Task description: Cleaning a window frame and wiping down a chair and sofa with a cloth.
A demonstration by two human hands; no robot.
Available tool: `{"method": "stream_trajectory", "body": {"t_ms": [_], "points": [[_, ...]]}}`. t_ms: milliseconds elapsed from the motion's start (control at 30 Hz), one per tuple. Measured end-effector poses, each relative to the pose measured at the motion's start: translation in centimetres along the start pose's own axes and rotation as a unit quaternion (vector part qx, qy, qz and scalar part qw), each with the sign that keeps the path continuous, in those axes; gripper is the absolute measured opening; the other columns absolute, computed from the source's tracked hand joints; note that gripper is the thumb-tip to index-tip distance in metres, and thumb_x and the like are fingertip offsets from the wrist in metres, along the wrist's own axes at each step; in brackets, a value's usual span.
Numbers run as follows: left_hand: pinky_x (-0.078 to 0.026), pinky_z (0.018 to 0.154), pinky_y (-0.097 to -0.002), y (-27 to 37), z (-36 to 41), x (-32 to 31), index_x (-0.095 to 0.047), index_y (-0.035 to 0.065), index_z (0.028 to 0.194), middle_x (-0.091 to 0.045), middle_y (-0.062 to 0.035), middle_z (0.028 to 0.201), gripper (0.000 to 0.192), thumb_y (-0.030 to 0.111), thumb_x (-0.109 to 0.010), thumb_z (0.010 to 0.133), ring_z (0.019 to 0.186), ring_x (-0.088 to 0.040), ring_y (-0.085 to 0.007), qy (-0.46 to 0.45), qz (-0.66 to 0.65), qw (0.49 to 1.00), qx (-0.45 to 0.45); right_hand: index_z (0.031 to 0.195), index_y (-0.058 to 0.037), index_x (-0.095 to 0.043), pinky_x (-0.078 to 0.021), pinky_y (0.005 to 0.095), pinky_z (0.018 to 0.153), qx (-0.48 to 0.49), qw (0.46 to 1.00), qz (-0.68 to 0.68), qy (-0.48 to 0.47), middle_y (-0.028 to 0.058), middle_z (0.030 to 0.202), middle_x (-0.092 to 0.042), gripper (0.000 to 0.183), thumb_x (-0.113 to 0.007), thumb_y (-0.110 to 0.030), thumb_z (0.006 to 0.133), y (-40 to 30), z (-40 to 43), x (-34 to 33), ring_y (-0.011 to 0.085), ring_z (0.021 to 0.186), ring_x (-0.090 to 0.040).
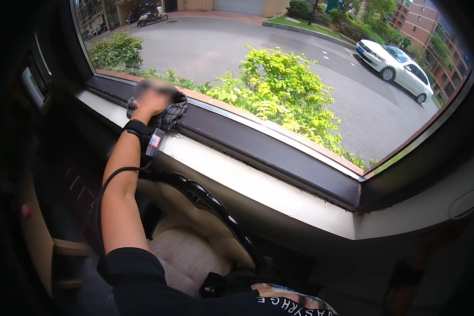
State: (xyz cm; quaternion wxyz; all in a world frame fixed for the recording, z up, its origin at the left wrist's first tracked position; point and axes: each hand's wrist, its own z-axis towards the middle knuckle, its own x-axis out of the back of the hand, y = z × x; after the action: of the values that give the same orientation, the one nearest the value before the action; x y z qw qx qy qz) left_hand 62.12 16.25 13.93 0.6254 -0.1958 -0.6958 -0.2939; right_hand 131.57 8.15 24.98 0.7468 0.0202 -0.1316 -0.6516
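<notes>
My left hand (pixel 155 103) grips a dark grey checked cloth (pixel 175 112) and presses it onto the dark window frame (pixel 268 148), close to the glass. A blurred patch hides part of the fingers. Around that wrist runs a black strap with a small device (pixel 155 142), and a black cable (pixel 106 185) leads from it along the arm. In deep shadow at the lower right, my right hand (pixel 438 243) shows only faintly, beyond a dark wristband. Its fingers cannot be made out.
A white sill ledge (pixel 241 170) runs below the frame. Under my left arm stands a tufted beige chair (pixel 189 252) with a glossy black rim. Wooden furniture (pixel 39 237) is at the left. Outside the window (pixel 221 47) are bushes (pixel 288 91) and a parked white car (pixel 397 67).
</notes>
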Motion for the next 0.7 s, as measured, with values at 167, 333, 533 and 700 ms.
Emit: {"method": "stream_trajectory", "body": {"t_ms": [167, 333, 533, 700], "points": [[-0.018, 0.095, -0.0443, -3.9, 3.4, -0.6, 0.001, 0.0046, 0.128, -0.014, -0.0211, 0.132, 0.095, 0.043, -0.055, 0.062, 0.120, -0.022, -0.0325, 0.099, -0.204, 0.972, -0.059, 0.126, 0.0068, -0.010, -0.0143, 0.0475, 0.093, -0.007, 1.000, 0.005, -0.016, 0.0267, 0.130, -0.009, 0.058, -0.023, -0.035, 0.087, -0.5, 0.0, 0.7, 0.0394, 0.117, -0.014], [-0.017, 0.094, -0.0431, -1.7, 1.4, -1.0, -0.004, 0.0002, 0.128, -0.036, -0.0264, 0.118, 0.100, 0.048, -0.054, 0.056, 0.113, -0.032, -0.0358, 0.067, -0.191, 0.979, -0.017, 0.126, 0.0067, -0.009, -0.0130, 0.0476, 0.094, -0.007, 1.000, -0.005, -0.023, 0.0260, 0.130, -0.007, 0.059, -0.023, -0.035, 0.087, -0.5, -0.5, 0.3, 0.0392, 0.118, -0.012], [-0.020, 0.094, -0.0413, 5.4, -10.7, -1.7, -0.001, -0.0091, 0.124, -0.038, -0.0279, 0.113, 0.101, 0.042, -0.058, 0.058, 0.109, -0.035, -0.0338, 0.075, -0.136, 0.980, -0.126, 0.126, 0.0066, -0.007, -0.0115, 0.0476, 0.095, -0.015, 0.999, -0.001, -0.030, 0.0251, 0.131, -0.005, 0.060, -0.023, -0.036, 0.087, -0.2, -0.4, 0.7, 0.0389, 0.119, -0.009], [-0.022, 0.093, -0.0386, 15.6, -22.0, -4.4, 0.000, -0.0169, 0.119, -0.032, -0.0304, 0.115, 0.099, 0.040, -0.057, 0.063, 0.107, -0.033, -0.0362, 0.039, -0.135, 0.961, -0.239, 0.127, 0.0063, -0.003, -0.0094, 0.0464, 0.096, -0.028, 0.994, 0.102, -0.007, 0.0241, 0.131, 0.000, 0.062, -0.025, -0.035, 0.086, 0.0, -0.3, 0.4, 0.0380, 0.120, -0.005]]}}
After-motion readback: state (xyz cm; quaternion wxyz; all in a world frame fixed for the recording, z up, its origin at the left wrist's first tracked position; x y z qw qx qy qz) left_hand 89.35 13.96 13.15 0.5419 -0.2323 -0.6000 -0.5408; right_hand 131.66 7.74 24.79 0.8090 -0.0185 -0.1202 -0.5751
